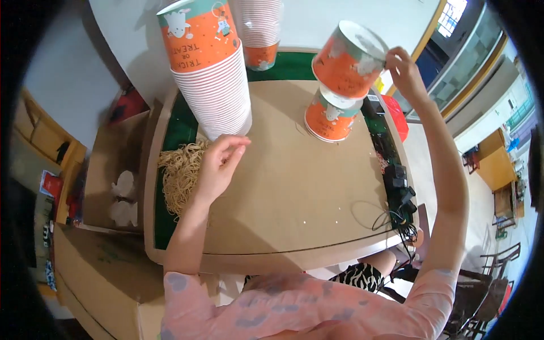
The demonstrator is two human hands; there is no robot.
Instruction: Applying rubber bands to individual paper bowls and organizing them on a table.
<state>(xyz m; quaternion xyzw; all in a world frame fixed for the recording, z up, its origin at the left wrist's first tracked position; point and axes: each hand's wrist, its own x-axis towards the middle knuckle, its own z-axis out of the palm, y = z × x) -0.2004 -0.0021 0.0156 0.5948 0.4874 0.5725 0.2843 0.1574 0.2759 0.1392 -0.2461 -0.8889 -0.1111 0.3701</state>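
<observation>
My right hand (405,73) grips the upper edge of an orange and green paper bucket (343,68). That bucket is upside down and tilted, directly above a second paper bucket (330,117) on the table; whether the two touch I cannot tell. My left hand (218,170) holds nothing visible, its fingers loosely curled and the thumb apart from them. It is beside the foot of a tall stack of nested buckets (215,90), also upside down with white rims showing. Next to my left wrist lies a heap of beige twine pieces (180,173).
Another bucket stack (260,34) stands at the back, against the wall. Brown board covers most of the table (294,192). Black adapters with tangled cables (399,192) lie along the right edge. An open cardboard box (102,170) is left of the table, and a red stool (396,116) right of it.
</observation>
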